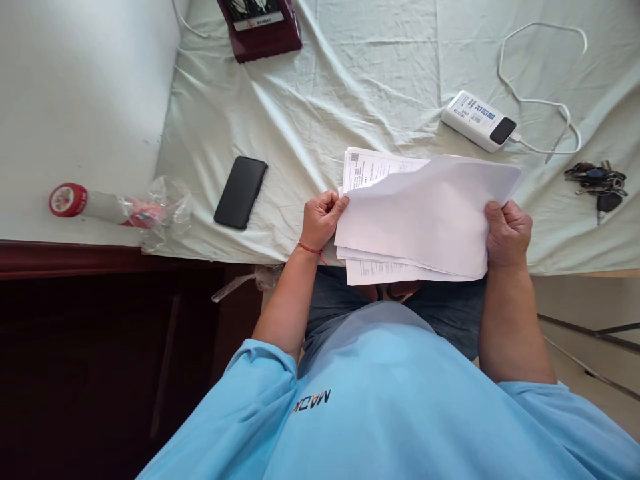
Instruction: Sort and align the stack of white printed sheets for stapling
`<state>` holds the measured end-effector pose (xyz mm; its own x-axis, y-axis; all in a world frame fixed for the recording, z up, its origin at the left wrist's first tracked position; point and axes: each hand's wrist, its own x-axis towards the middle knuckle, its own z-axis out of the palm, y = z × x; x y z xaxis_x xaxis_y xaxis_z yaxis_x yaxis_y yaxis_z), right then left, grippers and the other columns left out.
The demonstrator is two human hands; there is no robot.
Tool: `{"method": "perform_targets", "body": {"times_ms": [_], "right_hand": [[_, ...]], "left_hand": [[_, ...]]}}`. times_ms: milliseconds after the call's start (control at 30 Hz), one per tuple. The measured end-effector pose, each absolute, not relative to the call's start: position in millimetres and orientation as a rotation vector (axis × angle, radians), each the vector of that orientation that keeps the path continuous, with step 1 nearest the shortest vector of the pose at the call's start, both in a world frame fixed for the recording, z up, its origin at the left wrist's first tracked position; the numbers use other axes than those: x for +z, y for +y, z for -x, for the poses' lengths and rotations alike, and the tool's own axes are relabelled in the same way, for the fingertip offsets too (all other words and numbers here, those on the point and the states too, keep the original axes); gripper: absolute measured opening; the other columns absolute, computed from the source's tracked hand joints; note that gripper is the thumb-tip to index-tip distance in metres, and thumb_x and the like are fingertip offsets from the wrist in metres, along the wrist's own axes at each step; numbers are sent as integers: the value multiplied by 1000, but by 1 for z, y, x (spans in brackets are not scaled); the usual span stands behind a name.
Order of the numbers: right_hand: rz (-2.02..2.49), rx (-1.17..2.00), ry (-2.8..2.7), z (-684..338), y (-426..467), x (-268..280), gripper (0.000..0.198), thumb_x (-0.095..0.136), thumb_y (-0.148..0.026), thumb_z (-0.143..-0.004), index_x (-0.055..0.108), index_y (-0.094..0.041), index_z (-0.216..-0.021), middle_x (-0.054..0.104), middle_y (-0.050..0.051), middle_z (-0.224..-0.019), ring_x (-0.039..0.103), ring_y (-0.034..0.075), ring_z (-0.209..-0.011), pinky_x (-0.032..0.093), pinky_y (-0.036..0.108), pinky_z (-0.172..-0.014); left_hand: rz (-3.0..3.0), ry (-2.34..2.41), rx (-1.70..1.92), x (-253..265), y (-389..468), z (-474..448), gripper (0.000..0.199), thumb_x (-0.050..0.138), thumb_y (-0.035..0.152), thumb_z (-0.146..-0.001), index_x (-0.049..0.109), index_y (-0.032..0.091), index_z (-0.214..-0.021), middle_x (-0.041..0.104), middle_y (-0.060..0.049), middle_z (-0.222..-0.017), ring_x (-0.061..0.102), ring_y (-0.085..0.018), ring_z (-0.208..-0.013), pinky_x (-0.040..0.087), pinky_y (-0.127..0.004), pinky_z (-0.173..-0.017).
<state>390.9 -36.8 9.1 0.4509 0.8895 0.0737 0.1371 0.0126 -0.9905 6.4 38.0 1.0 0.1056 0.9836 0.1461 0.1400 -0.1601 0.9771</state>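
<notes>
A loose stack of white paper sheets (415, 213) is held between my two hands at the table's near edge. The top sheet looks blank and bends slightly; printed text shows on sheets beneath it at the upper left and along the bottom. My left hand (323, 217), with a red string round the wrist, pinches the stack's left edge between thumb and fingers. On the opposite edge, my right hand (509, 233) grips the sheets with its thumb on top and the fingers mostly hidden behind.
A black phone (241, 192) lies left of the papers. Beyond them is a white power bank (479, 121) with a white cable (525, 100). Keys (597, 183) rest at the right. A clear tube with a red cap (69, 200) is far left, and a dark red box (263, 30) stands behind.
</notes>
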Motion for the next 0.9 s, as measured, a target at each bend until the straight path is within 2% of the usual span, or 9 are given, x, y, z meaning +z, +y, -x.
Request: {"method": "perform_targets", "body": {"times_ms": [167,333,500,667,767,900], "right_hand": [[1444,778,-957,-393,-36,8,60,96,-73,-78,70,-19,-80,58,-1,-77,45,13,-73,37,29,-66],[1422,812,-967,-394,-37,6,62,98,-74,-78,71,-18,-78,57,0,-76,45,13,-73,35,30,-65],[1422,849,-960,-394,-38,8,59,97,-75,-76,74,-22,-80,61,0,-77,46,14,-71,38,28,-62],[1409,856,-959,-395,-37,11,54,99,-72,-75,78,-24,-83,65,-1,-76,50,15,-69,43,27,-61],[1387,853,-951,-396,-36,10,54,100,-72,-74,78,-23,-83,65,-1,-76,50,14,-67,43,28,-60],[1384,846,-925,-394,-36,11,62,104,-72,-69,69,-21,-74,58,-2,-71,44,11,-63,38,26,-57]], "left_hand": [[-1372,1130,1179,-1,37,-9,70,88,82,-83,51,23,-73,44,5,-66,36,-10,-60,30,-28,-55],[-1374,1125,1235,3,37,-10,67,79,80,-94,53,22,-73,42,4,-67,36,-11,-62,32,-28,-57],[-1235,1062,1233,1,38,-9,52,82,61,-95,58,22,-69,38,5,-60,32,-9,-52,25,-26,-50],[-1130,1024,1221,0,38,-6,35,80,44,-88,64,21,-66,46,5,-56,37,-8,-47,26,-24,-45],[-1174,1010,1221,2,38,-4,32,85,44,-87,70,21,-70,51,4,-56,39,-8,-46,27,-23,-44],[-1213,956,1256,-1,40,-4,34,93,51,-86,77,22,-79,58,4,-59,41,-6,-45,29,-22,-44]]}}
